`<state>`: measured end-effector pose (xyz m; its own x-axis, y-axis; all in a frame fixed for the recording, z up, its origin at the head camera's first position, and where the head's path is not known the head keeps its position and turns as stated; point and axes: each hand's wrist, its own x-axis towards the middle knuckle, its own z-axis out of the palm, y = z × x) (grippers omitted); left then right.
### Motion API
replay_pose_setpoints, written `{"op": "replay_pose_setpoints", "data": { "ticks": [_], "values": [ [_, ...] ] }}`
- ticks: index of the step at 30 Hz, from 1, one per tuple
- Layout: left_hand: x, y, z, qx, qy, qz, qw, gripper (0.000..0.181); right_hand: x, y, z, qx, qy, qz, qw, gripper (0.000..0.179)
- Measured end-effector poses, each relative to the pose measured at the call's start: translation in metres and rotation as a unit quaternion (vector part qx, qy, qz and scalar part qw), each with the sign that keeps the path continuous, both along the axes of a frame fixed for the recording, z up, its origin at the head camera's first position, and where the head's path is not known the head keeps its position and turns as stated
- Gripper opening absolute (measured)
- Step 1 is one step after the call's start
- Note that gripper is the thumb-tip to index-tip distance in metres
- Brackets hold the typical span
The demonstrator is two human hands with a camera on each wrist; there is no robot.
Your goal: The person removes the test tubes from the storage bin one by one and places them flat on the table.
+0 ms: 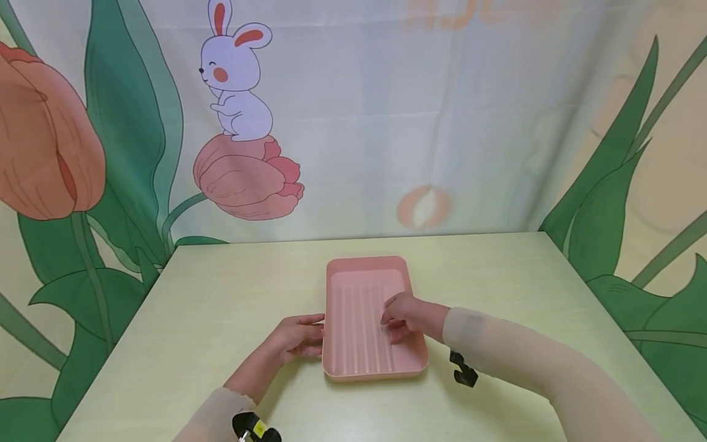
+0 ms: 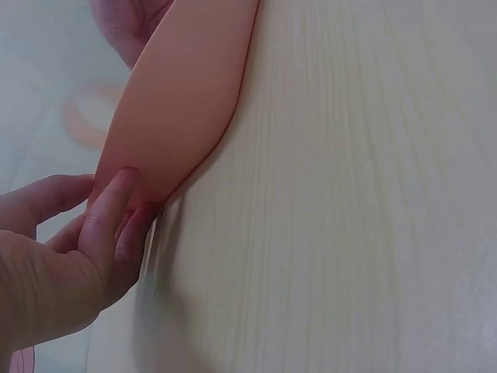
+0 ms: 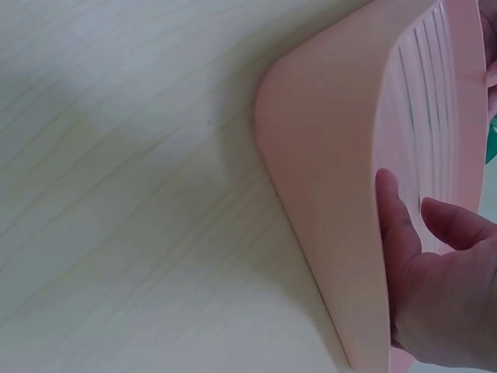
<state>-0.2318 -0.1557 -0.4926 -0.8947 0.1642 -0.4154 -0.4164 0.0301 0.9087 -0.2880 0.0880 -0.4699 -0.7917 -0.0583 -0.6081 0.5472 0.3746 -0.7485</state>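
A pink rectangular tray [image 1: 364, 270] with lengthwise ribs on its floor lies flat on the table, its short side towards me. My left hand [image 1: 301, 337] touches the tray's left outer wall with relaxed fingers. In the left wrist view, fingertips of the left hand [image 2: 78, 264] rest against that wall [image 2: 178, 85] near the rim. Over the right part of the tray's inside is my right hand [image 1: 404, 316], its fingers loosely bent. From the right wrist, the right hand [image 3: 435, 287] shows a gap between thumb and finger, with nothing visible between them.
The pale wood-grain table [image 1: 237, 276] ends at a printed cloth backdrop [image 1: 342, 123] with a rabbit and tulips. Black wrist mounts sit at the left sleeve [image 1: 215, 417] and the right sleeve [image 1: 513, 344].
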Motion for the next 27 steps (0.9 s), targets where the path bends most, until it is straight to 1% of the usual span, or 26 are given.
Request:
{"op": "replay_pose_setpoints", "data": {
  "ticks": [11, 16, 21, 27],
  "values": [
    [0.0001, -0.0001, 0.0004, -0.006, 0.001, 0.004, 1.0, 0.055, 0.0014, -0.0019, 0.0002, 0.011, 0.007, 0.003, 0.9999, 0.041],
    [-0.0003, 0.0001, 0.0014, -0.015, -0.002, 0.012, 0.9998, 0.053, 0.0017, -0.0025, 0.0007, 0.013, 0.007, 0.002, 0.9999, 0.041],
    [0.0007, 0.0, 0.0008, -0.013, -0.003, 0.018, 0.9997, 0.053, 0.0031, -0.0036, 0.001, 0.013, 0.008, 0.005, 0.9999, 0.041],
    [0.0017, -0.0002, 0.0012, -0.012, -0.001, 0.015, 0.9998, 0.053, 0.0033, -0.003, 0.0021, 0.017, 0.013, 0.008, 0.9997, 0.039]
  ]
}}
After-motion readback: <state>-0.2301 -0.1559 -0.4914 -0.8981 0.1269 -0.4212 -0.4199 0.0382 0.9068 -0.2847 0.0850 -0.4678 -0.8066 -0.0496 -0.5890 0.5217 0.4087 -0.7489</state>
